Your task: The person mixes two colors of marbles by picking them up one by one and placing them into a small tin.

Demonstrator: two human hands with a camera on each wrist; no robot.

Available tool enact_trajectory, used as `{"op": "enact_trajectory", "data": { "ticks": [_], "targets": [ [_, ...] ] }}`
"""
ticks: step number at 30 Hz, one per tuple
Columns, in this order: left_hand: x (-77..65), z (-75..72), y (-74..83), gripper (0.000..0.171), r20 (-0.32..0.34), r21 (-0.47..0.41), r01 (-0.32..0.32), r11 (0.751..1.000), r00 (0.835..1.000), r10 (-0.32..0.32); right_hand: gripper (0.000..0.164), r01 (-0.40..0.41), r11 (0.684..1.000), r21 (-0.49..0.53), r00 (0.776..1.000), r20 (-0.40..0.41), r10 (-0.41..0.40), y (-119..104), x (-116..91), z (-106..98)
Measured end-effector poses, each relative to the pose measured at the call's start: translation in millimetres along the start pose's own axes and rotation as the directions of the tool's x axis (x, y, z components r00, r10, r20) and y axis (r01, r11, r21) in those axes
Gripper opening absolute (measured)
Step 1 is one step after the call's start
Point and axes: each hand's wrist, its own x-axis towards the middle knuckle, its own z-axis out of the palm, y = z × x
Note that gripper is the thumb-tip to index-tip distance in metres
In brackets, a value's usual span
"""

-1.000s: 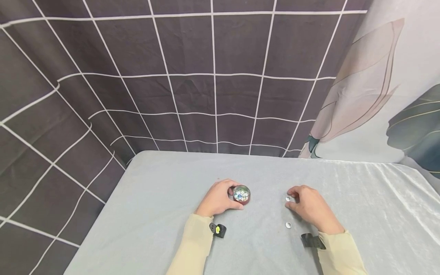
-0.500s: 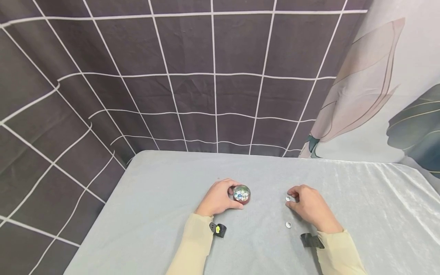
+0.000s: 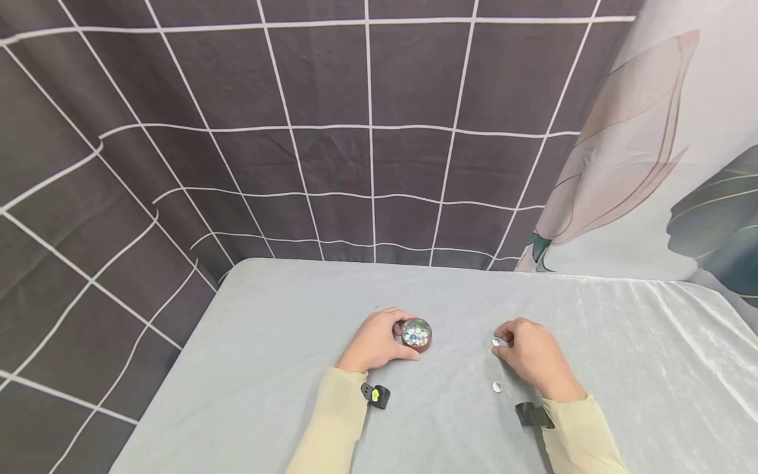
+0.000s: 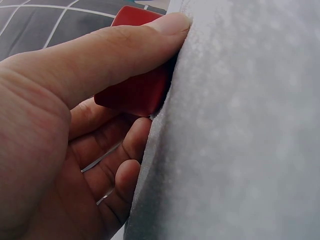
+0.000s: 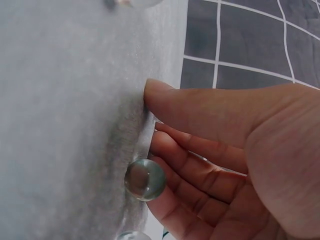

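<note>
My left hand (image 3: pixel 374 341) grips a small red container (image 3: pixel 416 349) from its left side on the table. Several clear glass marbles show inside its round top, while the left wrist view shows the thumb laid along its red wall (image 4: pixel 134 92). Farther right, my right hand (image 3: pixel 530 352) rests low on the cloth, its thumb and fingers loosely parted around a clear glass marble (image 3: pixel 496 342). A second marble (image 3: pixel 497 388) lies nearer to me. In the right wrist view a marble (image 5: pixel 145 180) overlaps the fingers, and part of another (image 5: pixel 134 236) shows below it.
Pale grey velvety cloth (image 3: pixel 284 316) covers the table. Dark curtains with a white grid (image 3: pixel 331 164) stand behind and to the left. A leaf-patterned curtain (image 3: pixel 639 164) hangs at the right. Each wrist wears a black strap, the left one (image 3: pixel 379 397) with a yellow mark.
The right wrist has shifted slightly left, with its fingers still around the marble. The left hand and the red container stay in place.
</note>
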Motion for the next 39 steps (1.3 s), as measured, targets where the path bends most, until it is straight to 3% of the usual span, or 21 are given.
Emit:
{"op": "enact_trajectory", "data": {
  "ticks": [39],
  "targets": [
    [0.5,-0.2,0.9,0.061,0.007,-0.010,0.023,1.000,1.000,-0.023,0.012,-0.057,0.998,-0.030,0.998,0.000,0.057,-4.4,1.6,-0.7]
  ]
}}
